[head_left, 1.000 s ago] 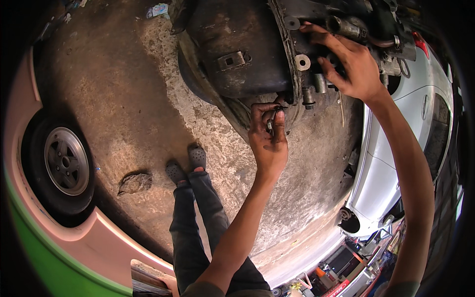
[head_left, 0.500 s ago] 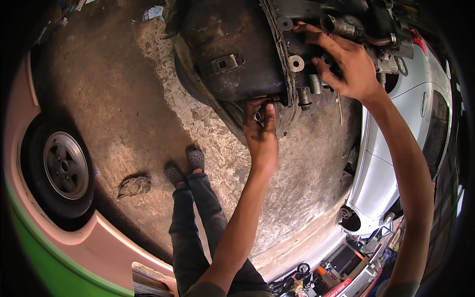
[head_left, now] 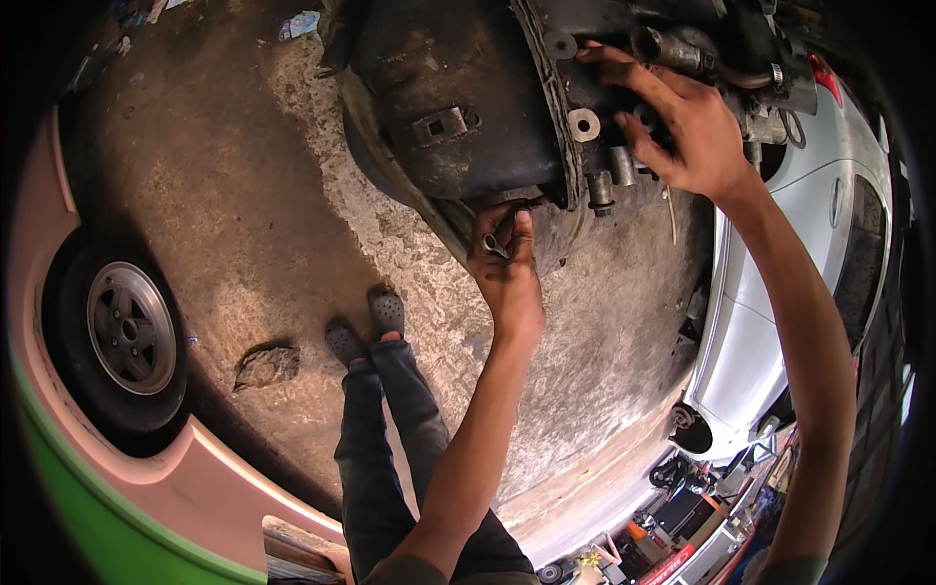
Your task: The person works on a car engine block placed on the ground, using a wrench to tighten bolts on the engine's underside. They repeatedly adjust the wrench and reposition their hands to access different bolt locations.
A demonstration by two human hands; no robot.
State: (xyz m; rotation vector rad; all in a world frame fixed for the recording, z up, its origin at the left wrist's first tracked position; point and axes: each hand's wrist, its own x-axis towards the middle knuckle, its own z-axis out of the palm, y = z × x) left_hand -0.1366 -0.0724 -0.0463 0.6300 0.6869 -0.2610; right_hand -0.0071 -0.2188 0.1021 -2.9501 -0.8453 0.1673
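A stained, cracked concrete floor [head_left: 244, 195] of a garage yard lies under everything, with a greasy engine [head_left: 458, 107] raised above it at the top of the view. The left hand [head_left: 507, 268] is at the engine's lower edge, its fingers [head_left: 522, 229] closed around a small metal socket [head_left: 493, 242] pressed up under the black sump. The right hand [head_left: 687, 122] rests on the engine's right side among pipes and brackets, fingers spread and flat, gripping nothing that can be made out. The socket looks light, hard and likely oily, so it may slip; it is best pinched round its barrel. The engine itself looks heavy, rigid and grimy, with sharp flanges; a round washer-like boss [head_left: 583, 125] and short studs [head_left: 600, 185] sit between the two hands. Below the engine stand the person's dark trousers and perforated clogs [head_left: 369, 327]. Left of the engine is a pink car with a steel wheel [head_left: 132, 341], and a crumpled rag [head_left: 265, 366] near it. Right of the engine is a white car [head_left: 770, 322], with tools and clutter beyond
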